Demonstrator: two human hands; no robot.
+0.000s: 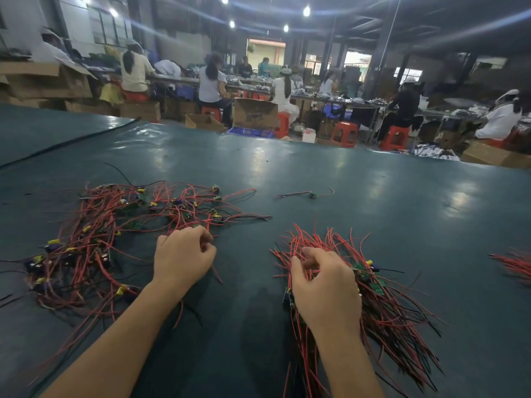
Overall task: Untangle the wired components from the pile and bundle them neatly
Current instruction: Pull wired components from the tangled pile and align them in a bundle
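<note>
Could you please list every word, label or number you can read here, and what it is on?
No text here can be read.
Cardboard box: dark print on its side, too blurred to read.
Green boards among the wires: too small to show markings.

Tangled pile on the table at left, left hand at its right edge, bundle at right under the right hand, single component behind, between both heaps.

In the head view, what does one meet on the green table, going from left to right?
tangled pile → left hand → straightened bundle under the right hand → more red wires at the right edge.
</note>
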